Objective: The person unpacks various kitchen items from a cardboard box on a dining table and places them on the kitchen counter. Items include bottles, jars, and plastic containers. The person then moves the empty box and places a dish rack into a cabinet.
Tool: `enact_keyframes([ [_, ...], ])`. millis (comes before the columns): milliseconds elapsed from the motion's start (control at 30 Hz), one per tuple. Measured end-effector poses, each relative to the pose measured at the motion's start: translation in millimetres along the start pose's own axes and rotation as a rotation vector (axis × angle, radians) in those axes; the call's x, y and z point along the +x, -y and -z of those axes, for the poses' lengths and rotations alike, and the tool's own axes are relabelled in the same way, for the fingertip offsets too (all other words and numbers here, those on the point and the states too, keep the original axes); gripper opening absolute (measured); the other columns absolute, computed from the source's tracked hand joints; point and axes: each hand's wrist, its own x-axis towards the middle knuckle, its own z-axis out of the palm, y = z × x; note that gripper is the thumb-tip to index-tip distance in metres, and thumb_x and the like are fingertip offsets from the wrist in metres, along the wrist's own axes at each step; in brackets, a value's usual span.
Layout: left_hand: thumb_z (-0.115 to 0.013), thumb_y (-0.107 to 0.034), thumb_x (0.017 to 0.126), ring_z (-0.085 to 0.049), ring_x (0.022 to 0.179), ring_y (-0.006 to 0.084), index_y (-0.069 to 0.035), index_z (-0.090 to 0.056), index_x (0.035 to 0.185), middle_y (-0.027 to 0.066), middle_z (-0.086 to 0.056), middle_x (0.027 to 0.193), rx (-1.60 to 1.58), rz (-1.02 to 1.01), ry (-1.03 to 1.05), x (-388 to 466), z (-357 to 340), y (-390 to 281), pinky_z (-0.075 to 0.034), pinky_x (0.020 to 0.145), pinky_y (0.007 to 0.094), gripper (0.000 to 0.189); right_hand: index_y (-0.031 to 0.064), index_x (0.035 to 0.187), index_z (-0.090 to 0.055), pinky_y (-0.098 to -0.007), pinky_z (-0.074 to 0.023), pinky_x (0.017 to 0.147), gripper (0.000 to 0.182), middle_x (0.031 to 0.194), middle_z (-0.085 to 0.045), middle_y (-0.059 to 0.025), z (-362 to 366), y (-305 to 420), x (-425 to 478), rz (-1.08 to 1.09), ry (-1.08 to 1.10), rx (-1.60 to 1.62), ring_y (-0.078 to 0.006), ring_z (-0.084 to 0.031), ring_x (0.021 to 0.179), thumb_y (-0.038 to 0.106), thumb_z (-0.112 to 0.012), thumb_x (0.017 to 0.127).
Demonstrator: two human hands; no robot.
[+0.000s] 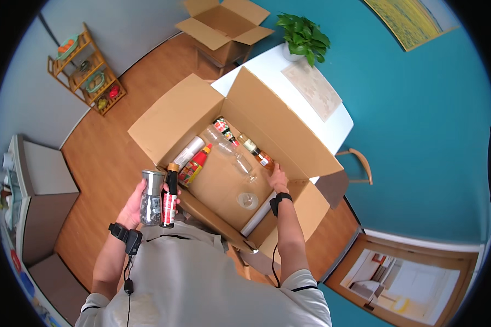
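Observation:
My left hand (136, 202) grips two things side by side: a pepper grinder (151, 200) with a metal top and dark contents, and a dark sauce bottle (170, 200) with a brown cap. Both are outside the open cardboard box (212, 196), near its left edge. My right hand (278, 178) reaches into the box at the end of an amber bottle (264, 158); whether it grips the bottle is hidden. Also in the box lie a red squeeze bottle (194, 166), a labelled dark bottle (225, 128), clear stemmed glassware (242, 164) and a clear glass (247, 201).
A white roll (189, 151) and a longer white roll (260, 216) lie along the box's sides. Raised flaps (282, 126) surround it. Beyond are a white table (343, 122), a potted plant (302, 36), another open box (225, 24) and a wooden shelf rack (86, 73).

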Motion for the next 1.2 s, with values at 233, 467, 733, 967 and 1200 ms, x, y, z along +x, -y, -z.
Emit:
enact_keyframes([
  [233,-0.052,-0.072,0.086,-0.056,0.118,0.0442,-0.005,-0.058,0.110,0.0302,-0.047,0.136,0.025,-0.091,-0.147,-34.1,-2.1,15.3,-0.045,0.098,0.0663,0.072,0.0047,0.129,-0.049,-0.0462,-0.0512,0.093,0.070,0.119,-0.064,-0.0245,-65.9,-30.3,19.6,-0.097,-0.054,-0.028,-0.0402,-0.063,0.107,0.044,-0.076,0.078],
  [467,-0.042,-0.074,0.089,-0.057,0.115,0.0445,-0.006,-0.059,0.110,0.0303,-0.047,0.137,-0.067,-0.113,-0.200,-42.5,20.4,21.6,-0.045,0.096,0.0671,0.074,-0.0014,0.100,-0.070,-0.0401,-0.0538,0.082,0.048,0.105,-0.069,-0.0215,5.2,-5.7,-22.2,-0.008,-0.153,0.236,-0.0333,-0.069,0.095,0.039,-0.082,0.075],
  [733,-0.037,-0.066,0.096,-0.054,0.122,0.0431,-0.002,-0.056,0.117,0.0303,-0.044,0.139,-0.102,-0.049,-0.018,-31.5,35.5,-7.1,-0.047,0.099,0.0633,0.070,0.0005,0.122,-0.058,-0.0370,-0.0470,0.099,0.037,0.119,-0.064,-0.0139,55.6,29.3,-77.2,0.179,-0.389,1.330,-0.0217,-0.059,0.113,0.032,-0.056,0.102],
  [967,-0.043,-0.073,0.090,-0.054,0.121,0.0440,-0.004,-0.056,0.113,0.0297,-0.046,0.137,-0.112,-0.022,-0.076,-32.3,69.0,-14.5,-0.044,0.100,0.0637,0.074,0.0055,0.099,-0.059,-0.0445,-0.0539,0.087,0.032,0.093,-0.066,-0.0120,34.3,54.8,-87.1,0.088,0.225,2.110,-0.0287,-0.065,0.090,0.037,-0.056,0.099],
  [1200,-0.040,-0.068,0.095,-0.057,0.117,0.0426,-0.003,-0.057,0.112,0.0296,-0.047,0.137,-0.162,-0.143,-0.132,-66.3,99.9,-6.2,-0.049,0.095,0.0633,0.069,0.0044,0.104,-0.062,-0.0363,-0.0567,0.066,0.023,0.087,-0.068,-0.0102,2.6,74.6,-16.0,-0.210,0.193,1.014,-0.0228,-0.067,0.075,0.016,-0.069,0.086],
])
